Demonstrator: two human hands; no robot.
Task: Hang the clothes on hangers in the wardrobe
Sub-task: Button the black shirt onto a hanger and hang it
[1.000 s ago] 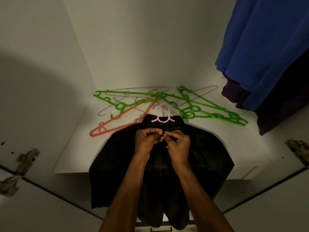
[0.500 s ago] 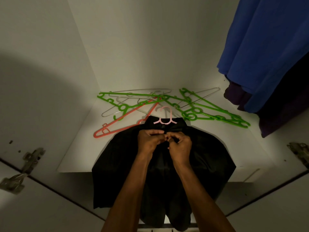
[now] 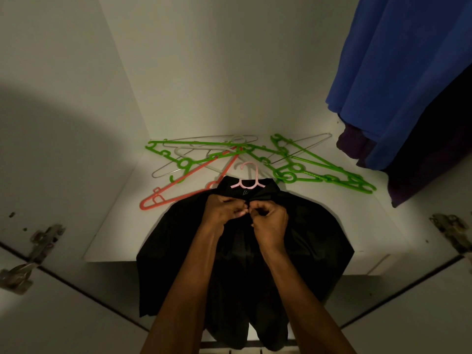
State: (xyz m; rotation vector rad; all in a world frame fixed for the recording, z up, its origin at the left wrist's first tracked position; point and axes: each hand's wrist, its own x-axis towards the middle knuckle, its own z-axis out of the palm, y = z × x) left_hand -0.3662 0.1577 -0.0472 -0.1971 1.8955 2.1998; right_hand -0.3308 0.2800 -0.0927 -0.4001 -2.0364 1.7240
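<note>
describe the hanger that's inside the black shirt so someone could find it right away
On the white wardrobe shelf lies a black shirt. At its collar, a pale pink hanger sticks out. It alone carries a garment; the green and coral hangers behind it lie bare.

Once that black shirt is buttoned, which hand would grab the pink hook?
Probably the right hand: slightly nearer the pink plastic hanger's hook. Both hands pinch the black shirt; the left hand is nearly as close.
</note>
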